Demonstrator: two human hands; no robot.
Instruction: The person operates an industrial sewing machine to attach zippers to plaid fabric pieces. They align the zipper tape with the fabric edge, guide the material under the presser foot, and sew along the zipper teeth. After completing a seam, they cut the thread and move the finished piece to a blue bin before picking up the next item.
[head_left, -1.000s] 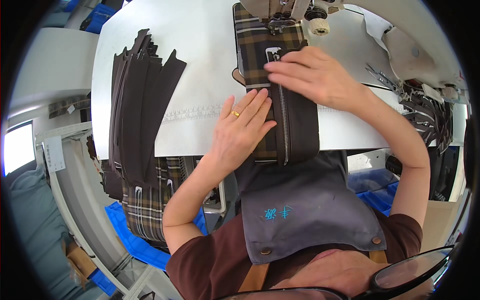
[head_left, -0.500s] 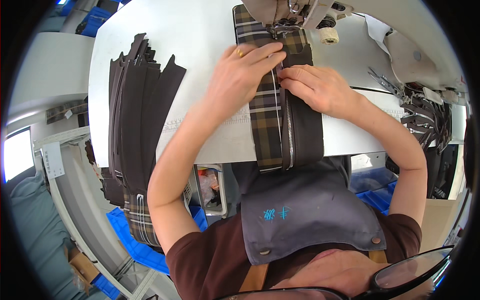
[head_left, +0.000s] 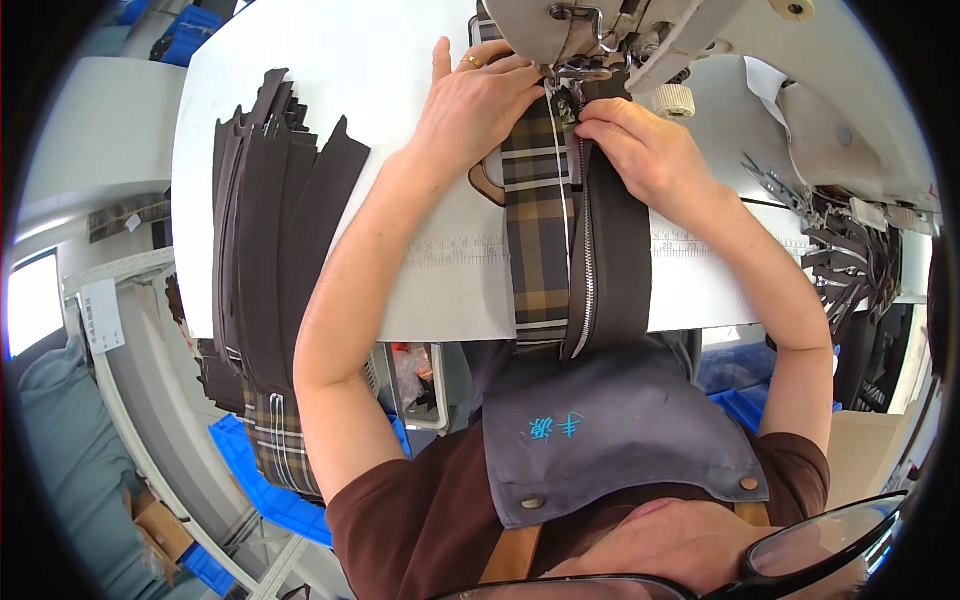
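Note:
A plaid fabric panel (head_left: 538, 255) lies lengthwise under the sewing machine head (head_left: 620, 45), its near end at the table edge. A white cord-like line runs along its right side. Beside it a zipper (head_left: 588, 260) with metal teeth joins a dark fabric strip (head_left: 622, 245). My left hand (head_left: 482, 108) rests on the plaid near the presser foot, fingers stretched out, little finger raised apart. Just right of the foot, my right hand (head_left: 645, 150) pinches the zipper's edge, its fingertips closed. A brown-edged piece (head_left: 487, 183) peeks out left of the plaid.
A stack of dark fabric strips (head_left: 265, 230) lies on the left of the white table (head_left: 440, 290). Small scissors or snips (head_left: 770, 180) and a heap of zipper ends (head_left: 850, 250) are at the right. Blue bins (head_left: 265, 480) and a waste container (head_left: 428, 390) stand below.
The plaid panel and zipper have shifted. My left hand has moved up and left, with fingers more spread. My right hand has moved up beside the presser foot, still pinching.

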